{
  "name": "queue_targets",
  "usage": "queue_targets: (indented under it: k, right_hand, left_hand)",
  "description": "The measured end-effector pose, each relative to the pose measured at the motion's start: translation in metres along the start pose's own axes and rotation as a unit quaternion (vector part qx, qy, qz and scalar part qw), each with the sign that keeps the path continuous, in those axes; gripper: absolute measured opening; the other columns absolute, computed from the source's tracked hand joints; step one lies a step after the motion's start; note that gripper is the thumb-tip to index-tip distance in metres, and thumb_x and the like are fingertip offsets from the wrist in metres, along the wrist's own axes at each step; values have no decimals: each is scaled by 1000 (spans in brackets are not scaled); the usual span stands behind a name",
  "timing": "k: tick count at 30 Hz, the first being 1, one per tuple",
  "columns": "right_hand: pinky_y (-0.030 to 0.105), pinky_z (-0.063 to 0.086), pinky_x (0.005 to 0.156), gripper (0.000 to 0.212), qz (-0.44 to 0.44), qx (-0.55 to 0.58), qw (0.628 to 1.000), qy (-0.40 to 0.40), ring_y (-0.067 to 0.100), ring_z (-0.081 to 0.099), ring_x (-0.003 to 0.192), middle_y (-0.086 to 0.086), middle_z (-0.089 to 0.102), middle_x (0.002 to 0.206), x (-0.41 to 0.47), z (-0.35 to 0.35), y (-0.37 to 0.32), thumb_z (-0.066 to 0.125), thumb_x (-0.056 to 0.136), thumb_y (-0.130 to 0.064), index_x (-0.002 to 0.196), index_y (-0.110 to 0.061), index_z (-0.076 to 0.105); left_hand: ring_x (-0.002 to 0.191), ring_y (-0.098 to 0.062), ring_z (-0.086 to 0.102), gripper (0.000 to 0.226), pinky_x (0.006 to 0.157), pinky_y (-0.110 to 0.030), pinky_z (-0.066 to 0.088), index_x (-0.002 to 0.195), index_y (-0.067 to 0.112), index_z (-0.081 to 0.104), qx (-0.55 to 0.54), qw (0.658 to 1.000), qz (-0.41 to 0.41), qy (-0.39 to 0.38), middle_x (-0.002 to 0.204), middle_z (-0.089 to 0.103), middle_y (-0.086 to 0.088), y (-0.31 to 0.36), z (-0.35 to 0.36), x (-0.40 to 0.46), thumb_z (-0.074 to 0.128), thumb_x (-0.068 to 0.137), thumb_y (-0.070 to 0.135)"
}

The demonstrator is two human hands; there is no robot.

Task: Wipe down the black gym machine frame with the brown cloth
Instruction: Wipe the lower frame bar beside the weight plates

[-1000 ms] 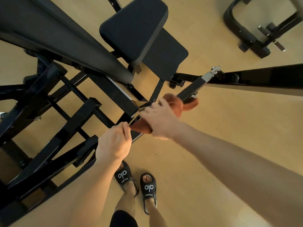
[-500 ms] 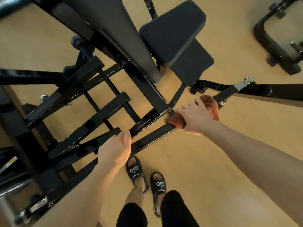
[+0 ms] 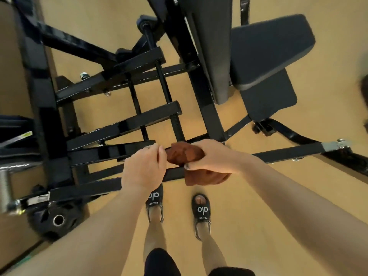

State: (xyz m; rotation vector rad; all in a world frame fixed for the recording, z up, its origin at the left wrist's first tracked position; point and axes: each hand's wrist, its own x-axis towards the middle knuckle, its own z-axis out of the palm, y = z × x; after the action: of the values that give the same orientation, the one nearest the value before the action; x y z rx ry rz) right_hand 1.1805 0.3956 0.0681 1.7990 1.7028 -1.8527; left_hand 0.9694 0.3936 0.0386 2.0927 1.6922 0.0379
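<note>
The black gym machine frame (image 3: 123, 124) fills the upper left and middle of the head view, with several crossbars. A long black bar (image 3: 288, 153) runs from lower left to right just below me. My right hand (image 3: 211, 156) grips the brown cloth (image 3: 185, 154), bunched around this bar, with part of the cloth hanging under my palm. My left hand (image 3: 144, 168) curls round the same bar right beside the cloth, on its left.
Dark padded seat and back pads (image 3: 266, 54) stand at the upper right. A black weight plate (image 3: 57, 220) lies on the floor at lower left. My sandalled feet (image 3: 201, 212) stand on the tan floor below the bar.
My right hand has slid the cloth leftward along the bar until it meets my left hand. The view has swung, so the frame sits more upright in the picture.
</note>
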Motion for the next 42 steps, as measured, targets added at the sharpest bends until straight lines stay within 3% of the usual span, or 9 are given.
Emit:
queue_targets:
  k: [3,5,8,10,12,20,28,34,42]
  right_hand:
    - [31,47,89,27,27,10,993,111,11,61,90,-14,64,98,14,-17,5,66,98,-36,123,-26,63]
    - [37,51,98,36,15,-25,973,229,19,64,105,-5,67,114,32,-27,6,63,101,-30,135,-21,58]
    - [46,46,109,52,-23,-265,901,343,28,54,127,6,56,140,61,-49,10,67,97,-24,145,-19,48]
    - [48,38,114,58,-61,-423,854,296,31,46,134,8,50,145,77,-56,23,71,93,-25,146,-23,46]
    - [52,30,121,65,-74,-485,842,225,32,39,141,7,45,150,89,-57,44,74,89,-27,146,-27,43]
    - [58,11,126,74,-93,-450,870,181,32,6,157,3,16,168,67,-37,88,45,94,-66,157,-36,23]
    - [55,10,127,59,-123,-526,816,209,37,13,156,14,25,166,123,-73,71,54,103,-43,154,-21,36]
    - [51,10,127,54,-103,-482,831,257,35,15,156,13,30,164,150,-78,55,57,101,-43,148,-20,44]
    - [48,13,126,57,-182,-556,803,114,30,30,151,6,41,158,86,-42,89,59,98,-49,147,-23,46]
  left_hand:
    - [56,-8,54,33,52,-34,54,84,24,55,-10,1000,-10,16,66,52,11,0,1,0,36,106,37]
    - [56,-8,53,31,51,-34,54,85,23,56,-13,1000,-8,22,66,52,10,-1,3,0,37,106,36]
    - [55,-7,52,30,50,-29,51,89,23,58,-19,999,-8,26,67,52,11,-2,3,0,38,105,37]
    - [55,-6,52,31,51,-28,52,88,23,59,-23,999,-3,35,67,53,11,-2,3,-1,38,106,37]
    - [54,-5,52,31,50,-27,52,85,23,58,-27,999,0,41,66,52,12,-3,5,0,38,106,36]
    - [50,-6,51,32,47,-25,50,81,23,58,-19,998,-2,53,63,53,11,-4,9,3,39,104,35]
    - [51,-7,53,29,46,-18,42,81,23,61,-12,998,-4,56,64,57,11,-5,11,4,45,103,33]
    - [47,-6,48,29,44,-26,48,76,25,54,-28,998,-1,59,59,50,13,-6,8,2,44,103,31]
    - [44,-5,44,29,40,-24,42,75,24,52,-26,998,-1,61,57,46,13,-3,6,2,47,102,30]
